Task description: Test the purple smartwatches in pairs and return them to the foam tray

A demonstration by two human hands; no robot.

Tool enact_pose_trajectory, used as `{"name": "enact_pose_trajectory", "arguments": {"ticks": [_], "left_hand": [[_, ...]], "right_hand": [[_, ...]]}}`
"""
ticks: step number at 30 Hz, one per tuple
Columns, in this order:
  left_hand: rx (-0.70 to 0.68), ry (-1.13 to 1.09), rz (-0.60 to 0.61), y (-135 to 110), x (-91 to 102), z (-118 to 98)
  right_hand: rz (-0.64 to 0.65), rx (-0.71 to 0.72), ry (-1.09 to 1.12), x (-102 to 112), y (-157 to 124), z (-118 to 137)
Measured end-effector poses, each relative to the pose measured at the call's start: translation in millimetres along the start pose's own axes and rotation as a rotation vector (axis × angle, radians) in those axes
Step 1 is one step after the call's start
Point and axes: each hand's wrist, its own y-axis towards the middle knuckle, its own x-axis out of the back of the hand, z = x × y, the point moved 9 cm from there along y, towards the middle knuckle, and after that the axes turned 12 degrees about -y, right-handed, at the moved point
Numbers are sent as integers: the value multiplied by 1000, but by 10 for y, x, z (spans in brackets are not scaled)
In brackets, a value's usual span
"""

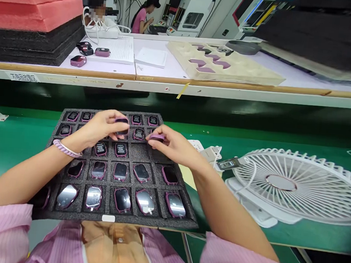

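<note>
A black foam tray (104, 180) with square pockets lies on the green bench in front of me. Purple-rimmed smartwatch bodies fill most pockets; those in the far rows show lit text, while a smartwatch body (122, 199) in the nearest row has a dark, glossy screen. My left hand (107, 126) pinches a smartwatch body (121, 125) over the far rows. Between the thumb and fingers of my right hand (172, 145), another smartwatch body (156, 137) is held edge-on above the tray's right side. Pockets just below that hand are bare.
A white fan (281, 182) stands on the right, near a power strip (195, 144). On the shelf sit red foam blocks (36, 3), a few smartwatches (102, 52), papers (151, 57) and a cream tray (223, 64) with purple pieces. Beyond, people (143, 15) sit near machines.
</note>
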Motion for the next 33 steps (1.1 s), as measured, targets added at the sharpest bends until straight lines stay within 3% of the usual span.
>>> {"name": "enact_pose_trajectory", "arguments": {"ticks": [4, 7, 10, 15, 19, 24, 33], "left_hand": [[95, -137, -276, -75, 403, 98], [104, -127, -309, -109, 476, 138], [54, -96, -282, -149, 462, 120], [-83, 94, -353, -284, 512, 112], [-237, 374, -302, -331, 471, 93], [-311, 408, -247, -359, 464, 105], [-342, 500, -311, -457, 498, 24]], "right_hand": [[153, -99, 610, -348, 342, 221], [254, -155, 889, -641, 528, 420], [311, -142, 1027, -826, 597, 551], [312, -103, 1085, -957, 522, 489], [337, -49, 1060, -1006, 425, 455], [335, -28, 1054, -1006, 384, 467], [292, -12, 1029, -957, 394, 440]]}}
